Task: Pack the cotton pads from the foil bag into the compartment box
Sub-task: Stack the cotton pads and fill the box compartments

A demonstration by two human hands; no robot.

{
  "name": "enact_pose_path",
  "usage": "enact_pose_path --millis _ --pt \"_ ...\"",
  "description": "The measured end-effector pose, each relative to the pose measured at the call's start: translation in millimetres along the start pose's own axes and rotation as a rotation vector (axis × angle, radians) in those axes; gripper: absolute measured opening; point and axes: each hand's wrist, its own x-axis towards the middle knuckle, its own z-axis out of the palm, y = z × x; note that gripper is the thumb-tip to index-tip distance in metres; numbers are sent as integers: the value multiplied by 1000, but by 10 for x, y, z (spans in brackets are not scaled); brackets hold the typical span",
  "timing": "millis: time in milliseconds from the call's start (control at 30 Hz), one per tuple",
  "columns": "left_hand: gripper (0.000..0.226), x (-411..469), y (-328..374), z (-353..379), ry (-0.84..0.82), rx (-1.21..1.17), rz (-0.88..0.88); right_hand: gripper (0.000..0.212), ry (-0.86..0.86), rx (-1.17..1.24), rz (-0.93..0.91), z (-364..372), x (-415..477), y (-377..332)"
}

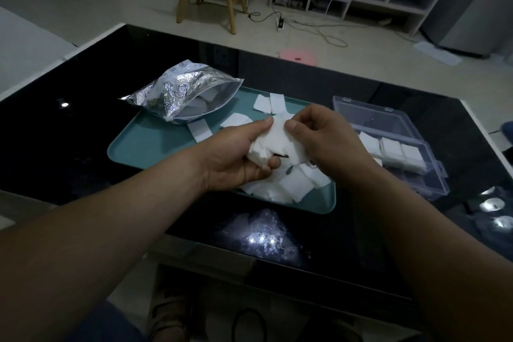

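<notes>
Both hands pinch one pad stack above the tray: left hand cups it, right hand thumb-pinches. Soft, light, slippy (layers fan); grip edges squarely. Box right, part-filled.

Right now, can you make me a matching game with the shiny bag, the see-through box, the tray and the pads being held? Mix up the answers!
Things
1. foil bag
2. compartment box
3. tray
4. bunch of cotton pads

Where or how
A. gripped by the left hand and right hand
B. lid open, on the table, right of the tray
C. lying over the tray's far left corner, mouth open
D. teal, with loose pads lying on it

Pairs: 1-C, 2-B, 3-D, 4-A
</notes>
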Motion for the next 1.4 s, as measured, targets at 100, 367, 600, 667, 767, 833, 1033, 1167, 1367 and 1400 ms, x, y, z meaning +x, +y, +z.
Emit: enact_pose_path --millis 100,367,600,667,767,833,1033,1167,1367,1400 --pt "34 11 28 -18 42 -19 3 20 -20 117 70 -44 57 7" --pt "30 7 17 -5 -29 -61 50 18 -300 511 209 -163 37 -68" --pt "48 -30 8 -7 -76 -13 15 19 -326 350 187 -76 46 -24" --pt "27 -19 -4 -10 -48 8 37 20 -265 250 148 -14 34 -8" --pt "25 13 -21 -24 -13 -8 59 24 -125 67 99 42 18 -15" --pt "27 30 -19 -24 -10 -16 47 28 -23 -35 62 37 37 -33" --pt "54 67 -78 77 -162 2 -10 31 107 -41 -141 194 25 -154" --pt "65 98 -111 122 -234 -18 0 27 176 -158 -221 267 -32 -112" --pt "42 92 -166 215 -237 -10 -6 27 262 -156 -284 329 -74 -90" --pt "42 88 -171 221 -226 -18 -18 35 286 -147 -283 335 -66 -71"
